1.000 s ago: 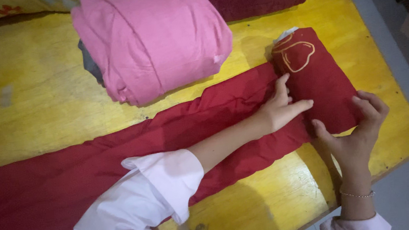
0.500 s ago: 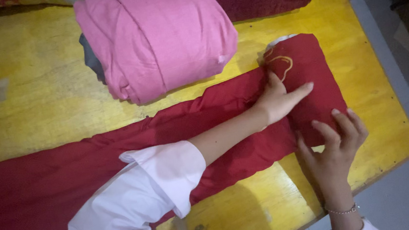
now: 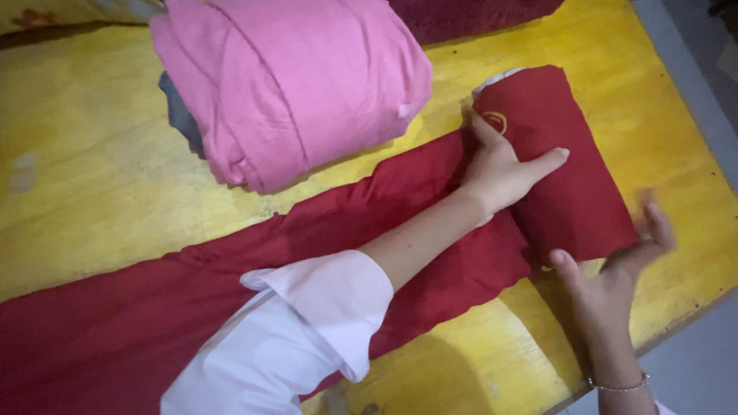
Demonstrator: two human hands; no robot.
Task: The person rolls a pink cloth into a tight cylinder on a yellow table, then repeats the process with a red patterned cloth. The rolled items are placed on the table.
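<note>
Left hand [image 3: 503,173] and right hand [image 3: 617,272], both spread, press the red cloth roll [image 3: 564,171].

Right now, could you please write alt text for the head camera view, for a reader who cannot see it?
Two bare hands roll a long red cloth on a yellow wooden table: the left hand presses the rolled end, the right hand cups its near side. A folded pink fabric bundle lies behind.

A pale pink, near-white sleeve [image 3: 284,351] with a broad turned-back cuff covers the left arm to mid-forearm; a thin beaded bracelet [image 3: 619,385] circles the wrist below the bare right hand [image 3: 615,278]
</note>
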